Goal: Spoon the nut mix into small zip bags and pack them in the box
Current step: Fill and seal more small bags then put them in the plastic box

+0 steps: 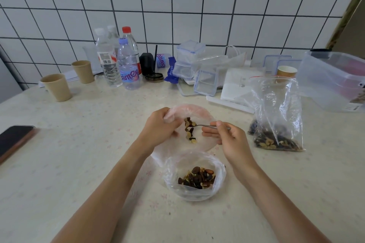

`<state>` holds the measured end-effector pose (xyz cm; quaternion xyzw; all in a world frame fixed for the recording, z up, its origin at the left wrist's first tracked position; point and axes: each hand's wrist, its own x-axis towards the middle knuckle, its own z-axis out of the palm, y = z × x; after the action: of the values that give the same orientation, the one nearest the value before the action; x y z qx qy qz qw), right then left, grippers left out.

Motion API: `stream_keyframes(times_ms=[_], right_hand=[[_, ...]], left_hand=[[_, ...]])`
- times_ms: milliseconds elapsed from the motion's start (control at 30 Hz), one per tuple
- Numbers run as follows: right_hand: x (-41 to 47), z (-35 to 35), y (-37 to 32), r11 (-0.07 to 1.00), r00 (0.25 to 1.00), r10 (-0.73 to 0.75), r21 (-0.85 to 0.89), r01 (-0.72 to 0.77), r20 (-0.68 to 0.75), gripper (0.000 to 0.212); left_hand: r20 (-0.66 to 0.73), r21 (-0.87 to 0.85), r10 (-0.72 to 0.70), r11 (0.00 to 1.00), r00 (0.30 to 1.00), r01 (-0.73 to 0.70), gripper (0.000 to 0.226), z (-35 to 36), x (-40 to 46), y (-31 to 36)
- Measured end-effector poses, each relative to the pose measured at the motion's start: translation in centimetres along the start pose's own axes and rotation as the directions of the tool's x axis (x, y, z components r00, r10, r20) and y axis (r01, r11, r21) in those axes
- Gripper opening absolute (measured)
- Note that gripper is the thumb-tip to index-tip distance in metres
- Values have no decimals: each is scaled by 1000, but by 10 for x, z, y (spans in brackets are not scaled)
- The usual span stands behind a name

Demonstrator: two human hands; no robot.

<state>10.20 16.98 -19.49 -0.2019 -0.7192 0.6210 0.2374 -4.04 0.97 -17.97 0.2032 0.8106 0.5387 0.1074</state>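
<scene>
Both forearms are bare from the lower frame edge to the wrists, with no sleeve, watch, ring or glove showing on the left hand [158, 124] or the right hand [227, 136], and short unpainted nails.

From my remote view, the phone [14, 140] runs off the left edge and the clear storage box [335, 83] off the right. The spoon [205, 125] bowl hides under falling nuts; far bottle labels [129, 77] read only partly.

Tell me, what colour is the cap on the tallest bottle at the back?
Red. The bottle cap shows best in the head view, the only one here.
</scene>
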Motion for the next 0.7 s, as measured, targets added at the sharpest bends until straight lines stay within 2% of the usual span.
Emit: stream_keyframes(times_ms=[100,367,467,567,700], right_hand=[[-2,-4,-2,998,999,46,53,-46,4,36],[0,-12,2,990,995,94,106,-93,-10,34],[0,-15,2,983,992,118,143,-112,-34,35],[-3,-18,-1,976,989,141,177,-130,-48,34],[-6,-26,-12,972,990,127,206,-111,-67,34]], left_hand=[[-10,13,-8,1000,1000,8,24,-1,-2,2],[-38,-38,-15,999,999,13,21,0,-4,0],[-38,11,15,1000,999,-14,26,-2,-2,4],[-45,141,65,988,997,-58,37,-8,-1,11],[-72,163,161,976,984,-147,54,-18,-4,14]])
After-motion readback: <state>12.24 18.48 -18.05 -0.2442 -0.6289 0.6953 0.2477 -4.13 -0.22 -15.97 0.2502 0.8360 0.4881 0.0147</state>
